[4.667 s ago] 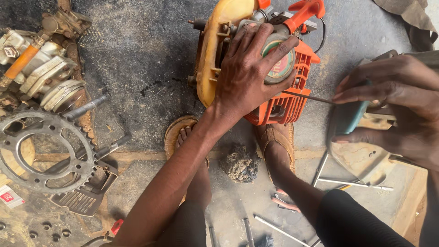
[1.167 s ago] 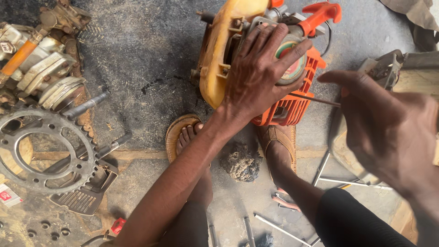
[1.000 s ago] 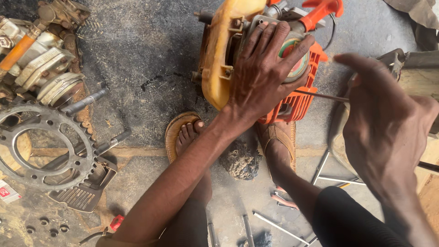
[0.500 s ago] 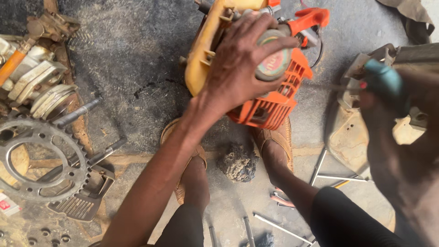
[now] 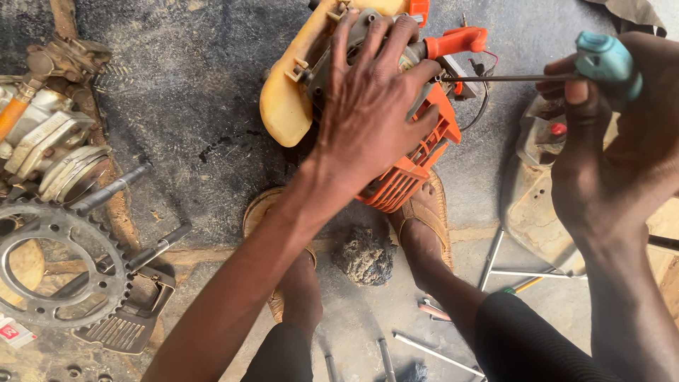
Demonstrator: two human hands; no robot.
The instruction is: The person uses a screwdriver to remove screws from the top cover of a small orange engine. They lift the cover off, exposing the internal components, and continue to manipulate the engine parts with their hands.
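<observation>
My left hand (image 5: 371,117) presses flat, fingers spread, on the orange small engine (image 5: 417,152). At 2 o'clock my right hand (image 5: 608,134) is clamped on the teal-handled screwdriver (image 5: 537,74), tip at the housing; casing still on, I judge.

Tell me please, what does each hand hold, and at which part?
The right hand holds a screwdriver by its teal handle. The left hand lies spread on top of the orange and yellow engine, pressing rather than gripping it.

The floor (image 5: 198,106) is rough grey concrete with dark oil stains, lit by daylight; near the bottom it turns paler and dusty.
</observation>
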